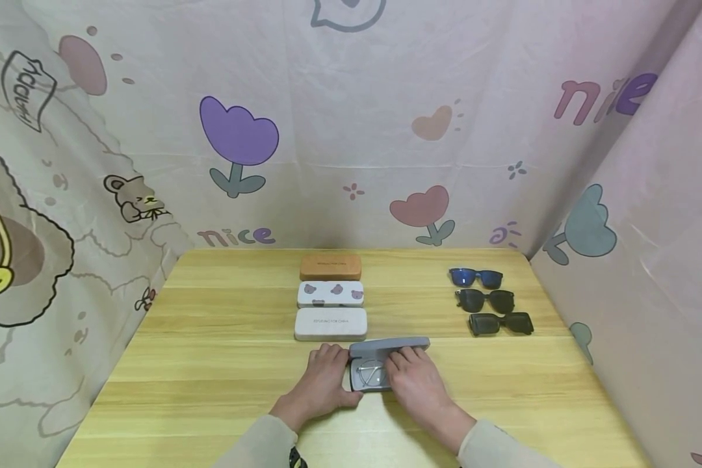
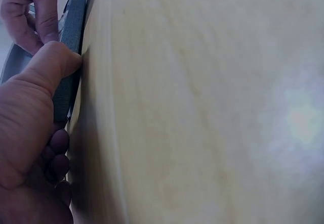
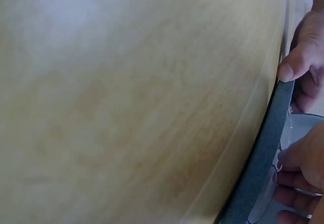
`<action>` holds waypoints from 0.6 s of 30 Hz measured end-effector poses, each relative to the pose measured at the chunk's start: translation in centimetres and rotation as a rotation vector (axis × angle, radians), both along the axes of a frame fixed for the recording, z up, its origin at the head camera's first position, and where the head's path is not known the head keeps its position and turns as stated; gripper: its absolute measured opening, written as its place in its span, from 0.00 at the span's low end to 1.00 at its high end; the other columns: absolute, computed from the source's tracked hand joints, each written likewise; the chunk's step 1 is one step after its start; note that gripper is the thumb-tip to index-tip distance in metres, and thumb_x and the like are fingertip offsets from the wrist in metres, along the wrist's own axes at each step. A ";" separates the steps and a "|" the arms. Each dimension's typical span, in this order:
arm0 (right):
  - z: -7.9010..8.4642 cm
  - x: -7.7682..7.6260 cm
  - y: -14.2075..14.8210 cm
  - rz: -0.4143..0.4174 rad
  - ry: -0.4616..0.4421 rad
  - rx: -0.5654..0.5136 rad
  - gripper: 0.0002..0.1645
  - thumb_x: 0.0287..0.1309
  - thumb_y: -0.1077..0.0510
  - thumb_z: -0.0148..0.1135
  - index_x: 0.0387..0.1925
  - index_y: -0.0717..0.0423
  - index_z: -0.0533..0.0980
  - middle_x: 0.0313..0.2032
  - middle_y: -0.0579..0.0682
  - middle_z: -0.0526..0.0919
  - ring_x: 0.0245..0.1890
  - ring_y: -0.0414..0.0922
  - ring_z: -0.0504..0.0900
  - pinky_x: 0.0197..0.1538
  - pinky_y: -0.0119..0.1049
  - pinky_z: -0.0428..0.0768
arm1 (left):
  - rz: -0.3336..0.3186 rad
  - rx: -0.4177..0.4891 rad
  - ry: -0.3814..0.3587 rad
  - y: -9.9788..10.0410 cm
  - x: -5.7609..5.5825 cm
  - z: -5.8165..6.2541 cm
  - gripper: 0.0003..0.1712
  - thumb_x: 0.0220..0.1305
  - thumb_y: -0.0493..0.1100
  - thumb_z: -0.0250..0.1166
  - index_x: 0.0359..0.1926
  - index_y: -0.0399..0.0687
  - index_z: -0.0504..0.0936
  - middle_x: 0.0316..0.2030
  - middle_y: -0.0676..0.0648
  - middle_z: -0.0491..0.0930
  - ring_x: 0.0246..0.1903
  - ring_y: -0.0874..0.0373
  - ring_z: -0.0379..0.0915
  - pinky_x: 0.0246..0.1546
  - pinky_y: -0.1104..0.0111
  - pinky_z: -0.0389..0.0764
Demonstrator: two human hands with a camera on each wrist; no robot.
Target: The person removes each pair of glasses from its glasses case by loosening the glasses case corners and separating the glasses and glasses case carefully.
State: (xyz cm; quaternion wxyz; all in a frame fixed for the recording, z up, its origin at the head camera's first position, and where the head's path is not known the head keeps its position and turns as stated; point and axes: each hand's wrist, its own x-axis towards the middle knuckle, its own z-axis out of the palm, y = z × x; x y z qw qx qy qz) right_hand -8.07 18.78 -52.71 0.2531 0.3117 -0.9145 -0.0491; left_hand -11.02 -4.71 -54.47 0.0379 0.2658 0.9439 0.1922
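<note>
An open grey glasses case [image 1: 389,345] lies near the front middle of the table, its lid raised at the back. Thin-rimmed clear eyeglasses [image 1: 370,375] lie inside, partly covered by my right hand [image 1: 416,383]. That hand reaches into the right half of the case, and its thumb and fingers pinch the eyeglasses by the frame. My left hand [image 1: 323,385] grips the left end of the case; in the left wrist view the thumb presses the outer front wall [image 2: 76,24]. In the right wrist view a lens [image 3: 260,204] shows beneath the right fingers.
Behind the grey case stand a white case [image 1: 330,324], a bear-patterned case [image 1: 330,294] and an orange-brown case [image 1: 330,267] in a column. At the right lie blue-lensed sunglasses [image 1: 476,278], dark sunglasses [image 1: 485,300] and black rectangular sunglasses [image 1: 501,323]. Patterned curtains [image 1: 327,130] border the table.
</note>
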 end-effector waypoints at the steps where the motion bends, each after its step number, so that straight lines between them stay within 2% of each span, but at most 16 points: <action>1: 0.0 0.0 0.0 0.006 0.007 0.000 0.11 0.58 0.61 0.58 0.38 0.55 0.85 0.38 0.48 0.89 0.42 0.49 0.81 0.44 0.41 0.77 | 0.001 0.001 0.002 0.0 0.0 0.0 0.46 0.48 0.65 0.79 0.59 0.39 0.78 0.48 0.49 0.78 0.50 0.54 0.66 0.54 0.57 0.68; 5: 0.3 0.0 0.0 0.027 0.041 0.003 0.14 0.59 0.60 0.50 0.33 0.54 0.83 0.35 0.48 0.87 0.38 0.48 0.80 0.40 0.40 0.74 | 0.002 0.006 0.014 0.0 0.1 0.2 0.46 0.48 0.65 0.79 0.59 0.39 0.79 0.47 0.50 0.78 0.50 0.54 0.66 0.54 0.57 0.68; 11: 0.6 -0.1 0.5 0.074 0.063 -0.007 0.13 0.59 0.61 0.49 0.29 0.55 0.80 0.31 0.48 0.84 0.35 0.48 0.77 0.37 0.39 0.73 | 0.001 0.010 0.014 0.0 0.1 0.3 0.45 0.48 0.65 0.79 0.59 0.40 0.79 0.48 0.50 0.77 0.49 0.55 0.66 0.54 0.57 0.68; 18: 1.1 -0.1 1.5 0.151 0.021 0.021 0.12 0.60 0.65 0.48 0.31 0.56 0.79 0.31 0.48 0.82 0.36 0.47 0.76 0.41 0.40 0.76 | 0.003 0.020 0.002 0.0 0.2 0.2 0.45 0.48 0.64 0.79 0.59 0.40 0.79 0.48 0.49 0.77 0.50 0.54 0.66 0.54 0.57 0.67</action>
